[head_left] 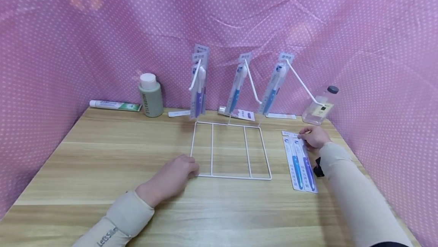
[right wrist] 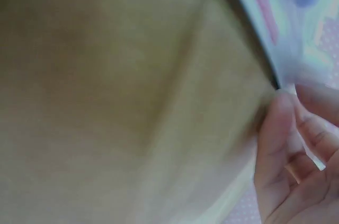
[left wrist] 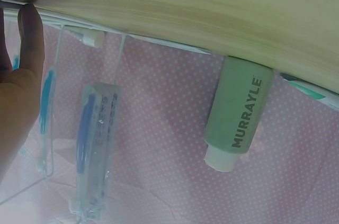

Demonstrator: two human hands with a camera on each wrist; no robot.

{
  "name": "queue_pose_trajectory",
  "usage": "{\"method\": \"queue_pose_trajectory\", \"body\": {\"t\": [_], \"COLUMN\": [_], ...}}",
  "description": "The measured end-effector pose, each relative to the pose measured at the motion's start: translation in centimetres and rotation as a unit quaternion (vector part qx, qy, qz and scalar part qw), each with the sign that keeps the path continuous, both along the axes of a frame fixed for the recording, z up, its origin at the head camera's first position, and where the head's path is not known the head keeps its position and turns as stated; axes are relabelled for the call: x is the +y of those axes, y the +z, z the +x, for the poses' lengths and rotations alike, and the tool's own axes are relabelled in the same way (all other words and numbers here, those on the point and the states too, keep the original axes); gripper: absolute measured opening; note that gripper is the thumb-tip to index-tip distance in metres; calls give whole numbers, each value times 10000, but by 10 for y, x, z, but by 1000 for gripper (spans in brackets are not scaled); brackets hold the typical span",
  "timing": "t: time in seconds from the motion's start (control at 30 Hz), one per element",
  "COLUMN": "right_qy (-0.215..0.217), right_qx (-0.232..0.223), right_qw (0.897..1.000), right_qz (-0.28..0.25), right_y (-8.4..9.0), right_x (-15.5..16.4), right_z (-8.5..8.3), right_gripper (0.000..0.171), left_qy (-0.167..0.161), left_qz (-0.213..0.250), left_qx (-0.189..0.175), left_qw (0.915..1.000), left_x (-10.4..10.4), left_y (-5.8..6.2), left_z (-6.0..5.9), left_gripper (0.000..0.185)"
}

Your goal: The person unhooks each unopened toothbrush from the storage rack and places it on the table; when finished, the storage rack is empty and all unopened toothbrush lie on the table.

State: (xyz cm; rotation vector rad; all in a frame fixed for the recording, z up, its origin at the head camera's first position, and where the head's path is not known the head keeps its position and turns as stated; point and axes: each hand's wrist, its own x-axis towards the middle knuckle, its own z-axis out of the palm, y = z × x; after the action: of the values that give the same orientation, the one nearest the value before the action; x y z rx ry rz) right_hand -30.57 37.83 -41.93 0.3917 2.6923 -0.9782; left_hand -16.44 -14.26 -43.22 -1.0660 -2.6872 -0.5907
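A white wire display rack [head_left: 211, 148] stands on the wooden table, three hooks rising at its back. My left hand [head_left: 174, 176] holds the front left corner of its base; in the left wrist view the thumb and a finger [left wrist: 30, 44] are at the wire. Packaged toothbrushes hang from the hooks: purple ones [head_left: 199, 98] on the left, a blue one [head_left: 236, 91] in the middle, another blue one [head_left: 272, 91] on the right. Right of the rack lie a blue toothbrush pack [head_left: 295, 163] and a purple toothbrush pack [head_left: 308, 167]. My right hand [head_left: 315, 136] pinches the purple pack's top corner.
Along the back edge are a toothpaste tube [head_left: 114, 105], a green bottle [head_left: 151, 97] with a white cap, a second tube [head_left: 244, 114] behind the rack, flat white packs [head_left: 281, 116] and a clear bottle [head_left: 318, 110] with a black cap. Pink dotted cloth [head_left: 102, 49] surrounds the table.
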Motion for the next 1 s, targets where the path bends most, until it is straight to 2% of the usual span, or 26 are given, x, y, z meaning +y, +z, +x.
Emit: {"method": "queue_pose_trajectory", "body": {"t": [0.13, 0.27, 0.33, 0.4, 0.43, 0.47, 0.5, 0.57, 0.63, 0.67, 0.7, 0.77, 0.87, 0.93, 1.0], "right_qy": [-85, -175, -242, -250, -258, -236, -176, -21, 66, 76, 85, 38, -60, -76, -50], "right_qx": [461, 1136, 1523, 2020, 2274, 2493, 2703, 2920, 2949, 2960, 2991, 3017, 3043, 3021, 2968], "right_qw": [9983, 9902, 9820, 9668, 9540, 9358, 9127, 8566, 7963, 7723, 7564, 7355, 7137, 7082, 7071], "right_qz": [-357, -794, -1087, -1545, -1938, -2480, -3061, -4255, -5281, -5620, -5816, -6067, -6309, -6381, -6418], "right_y": [15, 50, 72, 94, 105, 114, 124, 139, 152, 158, 163, 170, 176, 178, 177], "right_x": [-9, -36, -53, -69, -76, -83, -89, -100, -109, -113, -116, -122, -128, -131, -133], "right_z": [3, 3, 2, -1, -2, -3, -6, -11, -17, -20, -23, -26, -32, -35, -37], "right_gripper": [37, 52, 57, 49, 42, 35, 28, 16, 13, 12, 11, 10, 7, 6, 5], "left_qy": [-8, -5, 1, 5, 8, 9, 12, 15, 28, 35, 39, 51, 51, 42, 28], "left_qz": [-22, -32, -28, -23, -24, -26, -27, -32, -39, -47, -53, -76, -91, -74, -49], "left_qx": [-20, -24, -31, -34, -43, -47, -62, -90, -122, -129, -136, -142, -115, -87, -31], "left_qw": [10000, 10000, 10000, 10000, 10000, 10000, 10000, 10000, 9999, 9999, 9999, 9999, 9999, 9999, 10000], "left_x": [0, -1, -1, -1, -1, -1, -1, -2, -2, -2, -2, -1, -1, -1, -1], "left_y": [-1, -2, -2, -2, -1, -1, -1, 0, 0, 1, 1, 1, 0, 0, 0], "left_z": [0, 1, 1, 1, 1, 1, 1, 1, 2, 2, 1, 1, 1, 1, 0], "left_gripper": [18, 18, 19, 18, 18, 18, 18, 18, 18, 19, 19, 19, 17, 17, 16]}}
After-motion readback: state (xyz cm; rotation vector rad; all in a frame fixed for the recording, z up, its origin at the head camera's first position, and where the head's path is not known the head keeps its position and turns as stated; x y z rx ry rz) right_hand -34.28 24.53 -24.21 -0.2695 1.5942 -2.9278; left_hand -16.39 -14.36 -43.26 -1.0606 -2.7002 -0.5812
